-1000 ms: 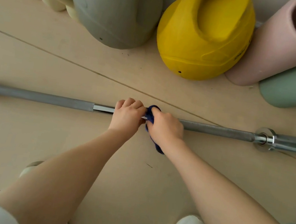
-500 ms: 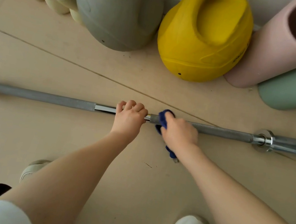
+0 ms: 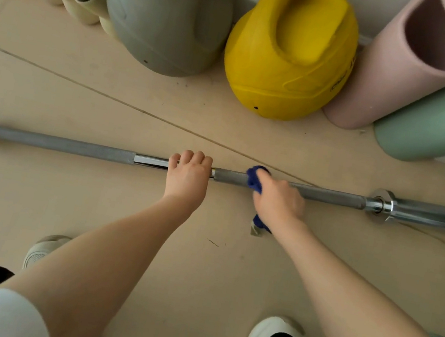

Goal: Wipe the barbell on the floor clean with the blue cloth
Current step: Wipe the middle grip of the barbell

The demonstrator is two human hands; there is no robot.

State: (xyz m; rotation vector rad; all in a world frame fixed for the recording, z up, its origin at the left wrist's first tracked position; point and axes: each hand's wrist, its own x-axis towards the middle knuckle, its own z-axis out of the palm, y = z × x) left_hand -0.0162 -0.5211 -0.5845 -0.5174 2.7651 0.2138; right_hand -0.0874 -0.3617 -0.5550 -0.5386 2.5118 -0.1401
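**Wiping rightward along the bar**

While lying across the floor (image 3: 120, 225) at mid-frame, barbell (image 3: 60, 142) pinned by left hand (image 3: 188, 176), curled shut over the smooth centre. Right hand (image 3: 279, 198) clamped around blue cloth (image 3: 254, 180) on the knurled stretch right of centre. Best kept wrapped snugly, pressed firmly, drawn steadily toward the right collar (image 3: 380, 205). Compared with a second ago: cloth further right, no longer touching left hand.

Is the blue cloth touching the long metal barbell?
Touching. The head view shows the blue cloth wrapped over the long metal barbell, pressed by the right hand.
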